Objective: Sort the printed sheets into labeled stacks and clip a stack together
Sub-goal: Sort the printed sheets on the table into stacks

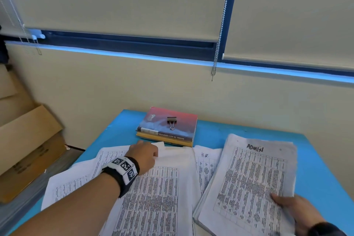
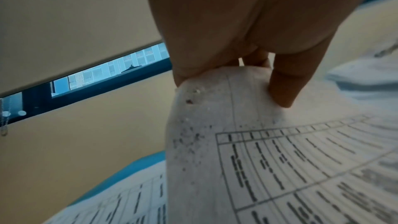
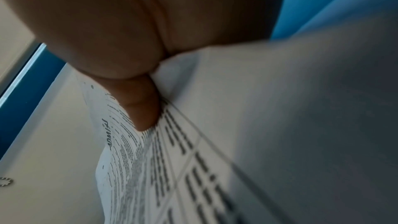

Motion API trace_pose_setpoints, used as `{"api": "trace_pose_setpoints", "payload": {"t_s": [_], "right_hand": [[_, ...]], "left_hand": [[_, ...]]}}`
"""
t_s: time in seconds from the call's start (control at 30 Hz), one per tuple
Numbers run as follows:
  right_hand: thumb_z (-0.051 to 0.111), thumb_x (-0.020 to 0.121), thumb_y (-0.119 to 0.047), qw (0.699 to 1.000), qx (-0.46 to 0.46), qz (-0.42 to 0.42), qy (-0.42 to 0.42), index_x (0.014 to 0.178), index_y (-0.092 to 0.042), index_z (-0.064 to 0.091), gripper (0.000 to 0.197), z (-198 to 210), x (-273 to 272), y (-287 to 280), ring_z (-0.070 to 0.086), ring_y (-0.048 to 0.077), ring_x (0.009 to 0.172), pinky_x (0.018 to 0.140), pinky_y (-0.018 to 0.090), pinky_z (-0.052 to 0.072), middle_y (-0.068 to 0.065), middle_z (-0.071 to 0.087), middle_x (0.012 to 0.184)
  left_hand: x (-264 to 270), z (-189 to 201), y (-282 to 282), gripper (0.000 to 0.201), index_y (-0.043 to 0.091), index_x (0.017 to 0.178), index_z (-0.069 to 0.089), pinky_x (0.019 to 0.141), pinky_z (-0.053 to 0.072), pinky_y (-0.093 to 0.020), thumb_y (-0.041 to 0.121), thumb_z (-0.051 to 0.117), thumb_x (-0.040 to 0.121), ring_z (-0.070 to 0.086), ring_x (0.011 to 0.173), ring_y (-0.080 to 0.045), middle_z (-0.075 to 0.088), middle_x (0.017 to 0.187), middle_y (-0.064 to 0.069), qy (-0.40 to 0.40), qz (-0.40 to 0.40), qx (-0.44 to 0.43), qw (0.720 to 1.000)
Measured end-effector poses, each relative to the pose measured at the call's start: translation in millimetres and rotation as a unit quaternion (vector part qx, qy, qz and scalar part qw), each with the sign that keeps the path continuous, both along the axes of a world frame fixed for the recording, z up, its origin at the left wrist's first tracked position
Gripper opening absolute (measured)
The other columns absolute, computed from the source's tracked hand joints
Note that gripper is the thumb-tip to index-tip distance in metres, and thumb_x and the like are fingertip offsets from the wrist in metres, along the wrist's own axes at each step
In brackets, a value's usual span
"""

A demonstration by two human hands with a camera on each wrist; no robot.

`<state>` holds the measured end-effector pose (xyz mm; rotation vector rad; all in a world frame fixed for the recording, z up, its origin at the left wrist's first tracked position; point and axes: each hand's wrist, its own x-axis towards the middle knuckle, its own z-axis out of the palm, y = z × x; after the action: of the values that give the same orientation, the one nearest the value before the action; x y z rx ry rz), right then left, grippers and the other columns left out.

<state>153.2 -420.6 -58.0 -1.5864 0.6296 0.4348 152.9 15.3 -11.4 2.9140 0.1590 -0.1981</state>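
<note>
Your left hand (image 1: 144, 154) pinched the far corner of a loose sheet (image 1: 153, 193) at centre; your right hand (image 1: 298, 210) gripped the ADMIN stack (image 1: 254, 178) at right. Paper looked limp and slippery, so edge grips suited.

Surface (image 1: 316, 168): blue top, far edge against a beige wall. Lying directly on it:
- Far centre: two stacked books (image 1: 166, 130), lower one yellow-edged, upper one with a red and grey cover.
- Left to centre: loose printed sheets (image 1: 149, 197), overlapping and fanned, tables of text face up; the leftmost overhang the left edge of the surface.
- Centre right: sheet marked "H.R." (image 1: 206, 165), partly covered on both sides.
- Right: stack headed "ADMIN" (image 1: 251, 184), skewed; whether it rests flat cannot be told.
</note>
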Motion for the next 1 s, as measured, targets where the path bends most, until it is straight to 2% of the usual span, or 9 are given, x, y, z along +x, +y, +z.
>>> {"api": "trace_pose_setpoints", "payload": {"t_s": [0.17,0.23,0.33,0.43,0.5,0.67,0.8,0.9,1.0], "right_hand": [[0.069,0.082,0.0,0.997,-0.055,0.001,-0.051,0.096,0.008,0.065,0.017,2.4,-2.7,-0.4,0.069,0.037,0.079,0.072,0.043,0.052,0.022,0.073,0.072],[0.078,0.077,-0.007,0.993,-0.098,0.006,-0.072,0.089,0.006,0.07,0.019,2.1,-1.9,3.7,0.064,0.026,0.076,0.07,0.038,0.045,0.017,0.072,0.079],[0.097,0.048,-0.017,0.99,-0.112,0.002,-0.088,0.061,-0.001,0.071,0.033,2.7,2.2,4.6,0.056,0.024,0.076,0.084,0.04,0.039,0.026,0.065,0.089],[0.077,0.078,-0.003,0.991,-0.114,0.032,-0.056,0.089,0.007,0.063,0.02,7.0,3.7,5.1,0.053,0.022,0.071,0.063,0.034,0.036,0.011,0.064,0.086],[0.073,0.081,-0.003,0.99,-0.127,0.029,-0.056,0.094,0.007,0.06,0.021,7.6,4.9,2.1,0.052,0.021,0.068,0.055,0.027,0.032,0.006,0.062,0.083],[0.073,0.083,-0.01,0.987,-0.144,0.057,-0.042,0.091,0.005,0.059,0.021,4.1,9.4,2.2,0.056,0.024,0.071,0.054,0.028,0.034,0.01,0.063,0.086],[0.074,0.082,-0.009,0.988,-0.145,0.051,-0.029,0.1,0.007,0.06,0.028,2.3,10.3,3.3,0.057,0.025,0.073,0.055,0.028,0.034,0.014,0.063,0.094],[0.073,0.082,-0.005,0.986,-0.155,0.055,-0.034,0.096,0.007,0.059,0.024,4.9,8.7,4.7,0.056,0.023,0.071,0.055,0.029,0.033,0.007,0.063,0.083],[0.071,0.083,-0.001,0.99,-0.13,0.048,-0.029,0.1,0.01,0.058,0.024,13.2,2.2,8.3,0.056,0.024,0.071,0.053,0.031,0.034,0.003,0.061,0.078]], "left_hand": [[-24.3,9.6,-10.4,0.006,0.022,0.076,0.051,0.064,0.042,-0.029,0.021,0.051,0.081,0.049,0.069,-0.014,0.055,0.08,0.004,-0.022,-0.035,-0.139,0.989],[-25.0,3.7,-11.1,0.006,0.024,0.078,0.05,0.068,0.045,-0.029,0.022,0.053,0.082,0.05,0.074,-0.014,0.054,0.084,0.006,-0.005,-0.039,-0.138,0.99],[-14.2,-7.7,-16.4,0.01,0.028,0.079,0.05,0.085,0.048,-0.031,0.022,0.057,0.083,0.054,0.091,-0.014,0.053,0.099,0.008,0.005,-0.046,-0.103,0.994],[1.0,-12.4,-28.7,0.007,0.023,0.082,0.056,0.099,0.04,-0.034,0.017,0.058,0.082,0.053,0.112,-0.019,0.054,0.126,0.004,0.006,-0.051,-0.069,0.996],[9.7,-13.2,-35.4,0.008,0.023,0.083,0.057,0.108,0.033,-0.04,0.016,0.059,0.079,0.045,0.127,-0.023,0.045,0.146,0.004,0.027,-0.056,-0.047,0.997],[27.5,-11.7,-50.4,0.011,0.027,0.084,0.056,0.095,0.042,-0.039,0.018,0.06,0.079,0.047,0.105,-0.024,0.053,0.111,0.001,0.023,-0.057,-0.012,0.998],[34.8,-9.8,-58.5,0.015,0.028,0.079,0.054,0.099,0.037,-0.038,0.015,0.059,0.082,0.041,0.097,-0.016,0.051,0.097,0.008,-0.036,-0.076,-0.005,0.996],[33.3,-1.9,-61.9,0.016,0.028,0.083,0.053,0.098,0.036,-0.038,0.013,0.054,0.087,0.041,0.094,-0.017,0.055,0.093,0.008,-0.064,-0.09,-0.014,0.994],[30.3,15.9,-66.2,0.027,0.028,0.109,0.055,0.09,0.04,-0.036,0.011,0.049,0.089,0.047,0.101,-0.022,0.057,0.104,0.001,-0.084,-0.086,-0.077,0.99]]}}
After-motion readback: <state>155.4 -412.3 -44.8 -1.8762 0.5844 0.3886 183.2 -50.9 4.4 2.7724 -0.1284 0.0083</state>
